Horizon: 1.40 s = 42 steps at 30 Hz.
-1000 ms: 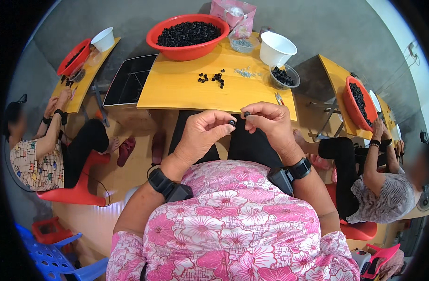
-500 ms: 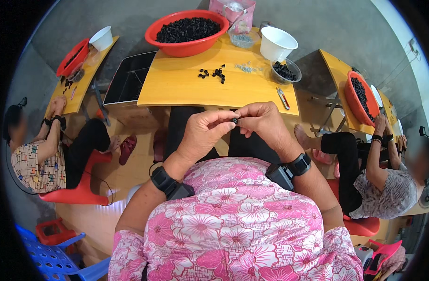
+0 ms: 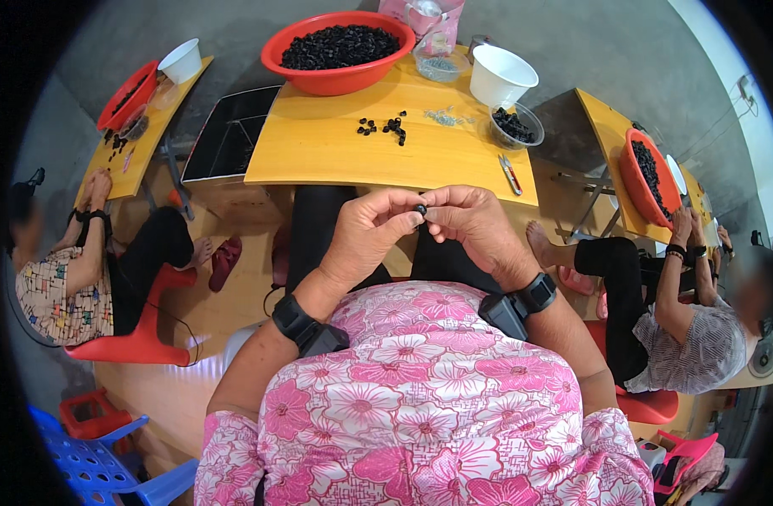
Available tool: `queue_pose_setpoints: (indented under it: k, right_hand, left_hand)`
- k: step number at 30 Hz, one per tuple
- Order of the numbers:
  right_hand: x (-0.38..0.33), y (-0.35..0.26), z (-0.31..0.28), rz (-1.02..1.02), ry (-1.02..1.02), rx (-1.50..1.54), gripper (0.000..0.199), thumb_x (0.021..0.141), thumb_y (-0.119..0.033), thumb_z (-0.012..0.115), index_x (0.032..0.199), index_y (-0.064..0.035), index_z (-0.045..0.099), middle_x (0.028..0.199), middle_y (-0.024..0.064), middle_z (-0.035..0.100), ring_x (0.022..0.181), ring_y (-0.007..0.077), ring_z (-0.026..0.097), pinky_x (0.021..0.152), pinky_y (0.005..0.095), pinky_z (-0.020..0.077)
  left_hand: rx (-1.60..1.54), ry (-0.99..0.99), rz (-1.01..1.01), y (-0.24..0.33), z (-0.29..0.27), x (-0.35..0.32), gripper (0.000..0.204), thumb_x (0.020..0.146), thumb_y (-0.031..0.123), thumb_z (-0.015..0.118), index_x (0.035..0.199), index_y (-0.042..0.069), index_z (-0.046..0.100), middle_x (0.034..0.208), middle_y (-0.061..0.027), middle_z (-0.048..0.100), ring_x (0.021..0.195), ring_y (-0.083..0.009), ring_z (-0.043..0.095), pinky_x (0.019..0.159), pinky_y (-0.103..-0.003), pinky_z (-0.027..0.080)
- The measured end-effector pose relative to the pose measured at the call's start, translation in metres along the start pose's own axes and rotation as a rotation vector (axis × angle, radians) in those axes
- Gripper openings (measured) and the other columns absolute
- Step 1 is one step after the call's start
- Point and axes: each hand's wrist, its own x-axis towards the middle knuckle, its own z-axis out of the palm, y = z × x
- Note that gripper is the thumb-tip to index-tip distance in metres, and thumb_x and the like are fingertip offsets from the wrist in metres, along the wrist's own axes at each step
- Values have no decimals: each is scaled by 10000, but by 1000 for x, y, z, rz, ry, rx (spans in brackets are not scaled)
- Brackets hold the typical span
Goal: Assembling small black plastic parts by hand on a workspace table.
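Note:
My left hand [image 3: 371,228] and my right hand [image 3: 473,226] meet in front of the table's near edge. Between their fingertips is a small rounded black piece [image 3: 421,209], pinched from both sides; its finer details are too small to make out. Just beyond the hands, similar black pieces [image 3: 392,127] lie loose on the yellow table [image 3: 319,156]. To their right is a scatter of small clear or silvery bits [image 3: 445,118]. Small red-handled snips [image 3: 510,174] rest near the table's right front corner.
A red basin [image 3: 272,63] heaped with black pieces stands at the back, beside a pink bag [image 3: 444,34], a clear tub [image 3: 441,66] and a white bucket [image 3: 502,76]. A clear bowl [image 3: 534,128] holds more black pieces. Other people sit at tables left and right.
Both hands stay together around the black piece, with slight finger movement; the piece is turned a little and sits slightly higher. The view has shifted slightly.

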Motion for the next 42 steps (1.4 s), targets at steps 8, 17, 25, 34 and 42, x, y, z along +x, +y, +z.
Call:
queue_pose_setpoints:
  k: [8,17,25,34,42]
  right_hand:
    - [-6,-10,1,-109,52,-35,120,907,-61,638,982,29,668,863,56,682,751,102,633,688,228,517]
    - [-11,-21,2,-132,82,-126,123,905,-52,639,982,36,679,819,33,668,682,90,618,645,218,512]
    - [-4,-15,4,-205,-5,-201,145,900,-73,643,993,29,689,805,16,661,659,75,581,625,207,481]
    - [-3,-15,4,-181,-51,-158,159,912,-94,634,1000,25,691,802,11,657,655,70,566,621,205,468]
    - [-2,-14,5,-164,-40,-173,163,920,-105,627,1000,21,690,800,5,654,659,68,562,625,206,467]
  left_hand:
    - [-124,-5,25,0,4,3,176,908,16,639,1081,-8,651,947,-28,677,847,-68,610,764,-207,499]
    - [5,10,-15,4,-1,-2,168,879,-15,662,1047,-18,660,951,-37,686,873,-84,628,801,-229,517]
    - [62,6,1,2,-4,-5,168,884,16,657,1049,-14,654,920,-15,669,833,-66,605,753,-202,492]
    - [20,9,-6,2,-5,-6,166,891,13,643,1054,-18,653,921,-26,679,832,-70,616,754,-206,499]
    - [-6,10,-13,4,-5,-6,161,887,14,648,1046,-15,659,905,-17,679,811,-55,602,726,-198,488]
